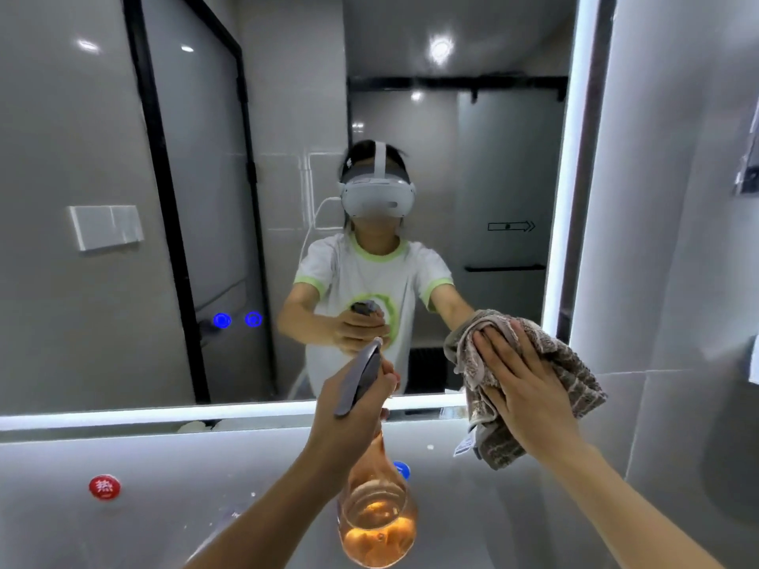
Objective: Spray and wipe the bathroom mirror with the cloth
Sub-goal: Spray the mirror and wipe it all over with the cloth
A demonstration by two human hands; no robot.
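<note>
The mirror (102, 117) hangs on the wall above the counter (123, 507), with a lit strip along its lower and right edges. The right hand (530, 388) lies flat, fingers stretched out, and presses the grey-brown cloth (575, 375) against the glass near the lower right corner. The left hand (349, 412) has its fingers wrapped around the spray bottle (376, 515) with orange liquid, nozzle toward the mirror.
</note>
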